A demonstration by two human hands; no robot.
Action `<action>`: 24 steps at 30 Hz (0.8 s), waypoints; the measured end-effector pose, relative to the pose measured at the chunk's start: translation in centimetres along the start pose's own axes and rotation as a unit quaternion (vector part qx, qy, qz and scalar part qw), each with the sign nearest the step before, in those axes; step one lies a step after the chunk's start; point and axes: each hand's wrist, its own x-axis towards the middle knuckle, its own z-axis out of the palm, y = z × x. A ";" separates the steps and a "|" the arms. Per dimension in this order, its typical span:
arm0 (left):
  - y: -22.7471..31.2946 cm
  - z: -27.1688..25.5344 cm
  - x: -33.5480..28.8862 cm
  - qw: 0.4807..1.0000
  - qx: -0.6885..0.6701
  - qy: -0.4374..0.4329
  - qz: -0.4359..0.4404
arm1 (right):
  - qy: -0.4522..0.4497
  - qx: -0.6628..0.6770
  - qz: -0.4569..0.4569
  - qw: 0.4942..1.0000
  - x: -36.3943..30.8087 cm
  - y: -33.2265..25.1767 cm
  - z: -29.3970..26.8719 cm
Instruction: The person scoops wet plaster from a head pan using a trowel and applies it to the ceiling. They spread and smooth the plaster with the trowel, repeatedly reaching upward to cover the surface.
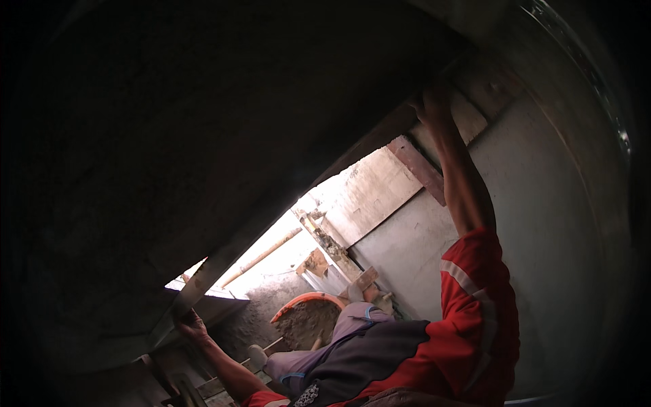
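Observation:
A long, flat straightedge [227, 256] slants across the view from lower left to upper right, lying along a broad dark surface [169, 149]. Near its lower end, my left hand [191, 325] has its fingers closed on the edge of the bar. My right arm reaches up, and my right hand [434, 108] grips the bar toward its upper end; deep shadow hides part of those fingers. I cannot tell whether the bar touches the dark surface along its whole length.
Below me sits an orange-rimmed tub [308, 319] of wet grey-brown mortar. Wooden boards and a post [332, 247] stand beside it. A grey wall [542, 258] rises on the right, with a reddish plank [417, 169] against it. Bright light enters through an opening [264, 251].

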 end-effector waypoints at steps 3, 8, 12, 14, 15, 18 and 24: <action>1.1 -0.1 0.6 1.000 0.016 -0.021 -0.005 | 0.041 0.041 0.052 0.997 -0.6 -1.2 0.9; 4.2 -2.0 1.7 0.998 0.039 -0.043 0.005 | 0.079 0.036 0.065 0.994 -2.3 -2.9 4.5; 5.1 -0.2 1.4 0.998 0.005 -0.063 -0.017 | 0.060 0.020 0.072 0.995 -3.1 -3.6 4.5; 6.6 -0.8 1.8 0.998 0.017 -0.052 -0.008 | 0.045 0.027 0.073 0.996 -3.0 -2.8 4.5; 7.3 -1.6 2.2 0.999 0.021 -0.046 -0.005 | 0.046 0.033 0.075 0.996 -3.3 -3.1 4.9; 9.3 -3.6 2.9 0.983 0.163 -0.016 0.082 | 0.041 0.051 0.079 0.995 -4.5 -4.3 7.4; 10.3 -3.6 3.1 0.661 0.657 -0.061 0.357 | 0.044 0.088 0.073 0.993 -5.5 -4.1 8.8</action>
